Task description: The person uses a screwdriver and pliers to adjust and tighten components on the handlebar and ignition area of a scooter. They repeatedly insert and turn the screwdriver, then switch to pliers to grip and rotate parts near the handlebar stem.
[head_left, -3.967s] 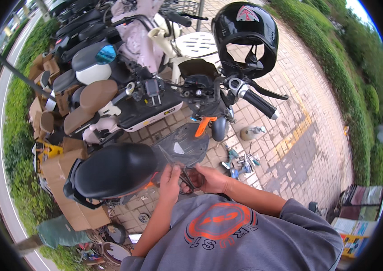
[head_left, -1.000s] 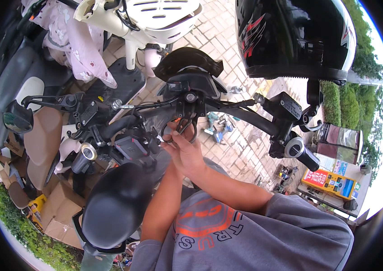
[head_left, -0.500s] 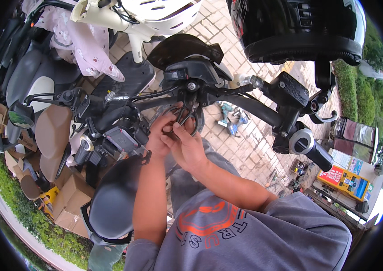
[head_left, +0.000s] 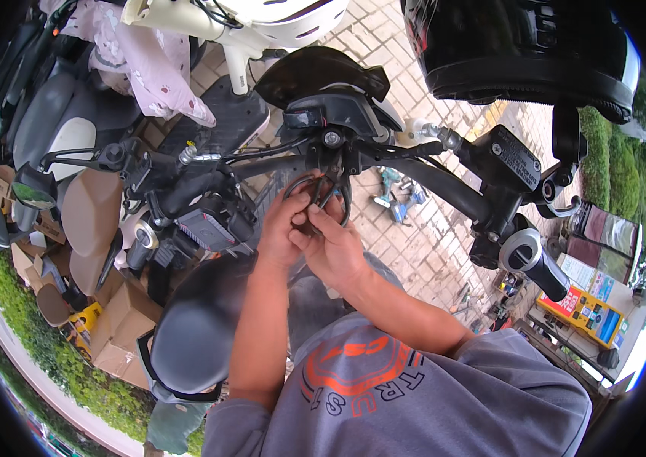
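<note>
Open-air workshop: scooters point(head_left: 193, 343), power tools point(head_left: 399, 212)

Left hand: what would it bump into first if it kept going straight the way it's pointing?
Carrying the black looped piece at its fingers, the left hand would probably bump the handlebar first, though depth is hard to judge.

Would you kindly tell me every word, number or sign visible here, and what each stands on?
Grey shirt: large orange and black lettering, legible but not copied here.
Black reservoir cover: fine print, too small to read.
Yellow machine: white characters on a red panel, blurred.
Yellow package at left: dark marks, too blurred to read.
</note>
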The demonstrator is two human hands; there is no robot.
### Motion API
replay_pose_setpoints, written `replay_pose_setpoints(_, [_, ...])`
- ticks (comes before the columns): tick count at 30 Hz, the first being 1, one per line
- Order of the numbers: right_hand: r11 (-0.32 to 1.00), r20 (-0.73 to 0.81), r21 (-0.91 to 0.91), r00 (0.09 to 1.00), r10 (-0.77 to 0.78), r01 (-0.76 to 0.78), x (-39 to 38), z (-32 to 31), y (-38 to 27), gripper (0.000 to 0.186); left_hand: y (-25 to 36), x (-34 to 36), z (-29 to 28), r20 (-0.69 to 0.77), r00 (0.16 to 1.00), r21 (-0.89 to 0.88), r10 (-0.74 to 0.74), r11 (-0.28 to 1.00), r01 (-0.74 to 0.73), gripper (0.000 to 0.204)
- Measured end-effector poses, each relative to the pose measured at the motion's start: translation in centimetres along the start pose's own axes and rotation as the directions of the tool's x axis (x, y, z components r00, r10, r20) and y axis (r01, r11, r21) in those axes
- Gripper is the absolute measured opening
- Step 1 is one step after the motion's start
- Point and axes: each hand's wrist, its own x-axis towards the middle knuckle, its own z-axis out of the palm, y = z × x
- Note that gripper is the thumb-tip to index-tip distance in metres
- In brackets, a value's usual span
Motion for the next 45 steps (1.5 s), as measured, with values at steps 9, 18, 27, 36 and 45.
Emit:
replay_pose_setpoints(9, [0.997,0.009,-0.072,0.999,0.037,-0.036,-0.7,-0.4,0.1,0.025,0.2,-1.0,-0.8,0.037,0.999,0.096,-0.002,0.995,-0.002,0.046])
replay_pose_setpoints(18, [0.664,0.047,-0.735,0.966,0.254,-0.139,-2.7,-5.6,-4.9,0.045,-2.1,0.4,-0.9,-0.227,0.936,0.716,0.268,0.698,-0.026,0.029])
replay_pose_setpoints(27, [0.767,-0.09,-0.627,0.99,0.104,-0.137,-8.3,-7.9,-8.4,0.054,-2.9,7.0,4.1,0.175,0.694,0.982,0.698,-0.073,-0.174,0.016])
replay_pose_setpoints(36, [0.527,-0.121,-0.838,0.99,0.073,-0.141,-8.9,-10.2,-11.9,0.033,-4.0,8.1,4.3,0.172,0.653,0.982,0.738,-0.181,-0.054,0.02])
replay_pose_setpoints(45, [-0.46,0.339,-0.833,0.941,0.014,0.307,-5.9,-16.1,-17.0,0.021,-3.1,6.3,3.2,-0.095,0.61,0.859,0.787,0.374,-0.349,0.014])
